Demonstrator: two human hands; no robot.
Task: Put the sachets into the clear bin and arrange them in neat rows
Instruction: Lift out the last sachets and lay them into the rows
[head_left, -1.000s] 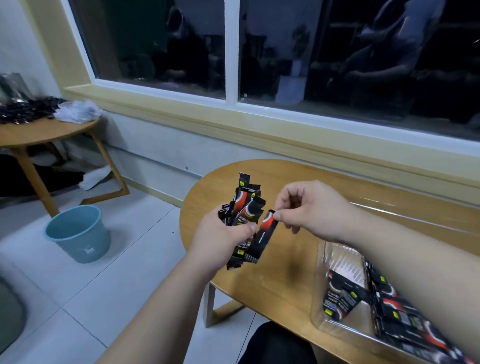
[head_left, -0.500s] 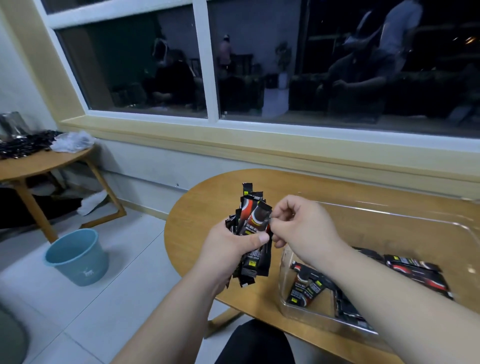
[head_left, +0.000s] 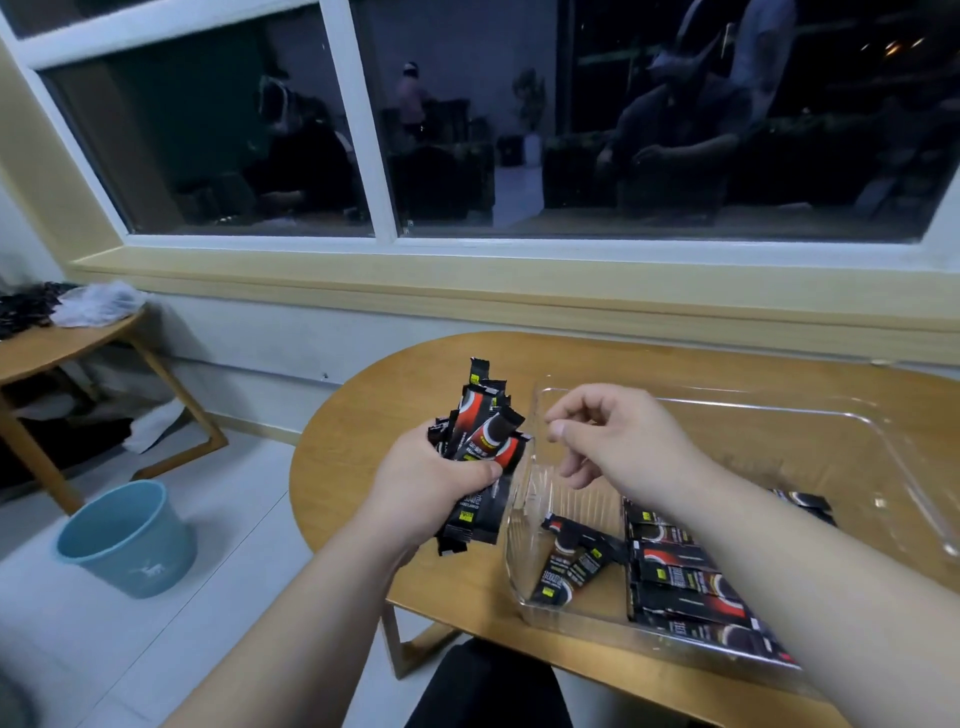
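Note:
My left hand (head_left: 423, 483) grips a bunch of black and red sachets (head_left: 480, 441) upright, just left of the clear bin (head_left: 852, 441) on the wooden table (head_left: 363, 415). My right hand (head_left: 618, 436) hovers over the bin's left end with fingers loosely curled and nothing held. Inside the bin, a row of sachets (head_left: 680, 577) lies flat along the near side, partly hidden by my right forearm. Two loose sachets (head_left: 569, 564) lie crossed in the bin's near left corner.
A blue bucket (head_left: 124, 535) stands on the tiled floor at the left. A second wooden table (head_left: 57, 343) at far left carries a dark pile and a plastic bag. The window sill (head_left: 467, 280) runs behind the table.
My right hand has let go of the sachet it pinched and has come away from the bunch to above the bin. The view has shifted so more of the bin shows.

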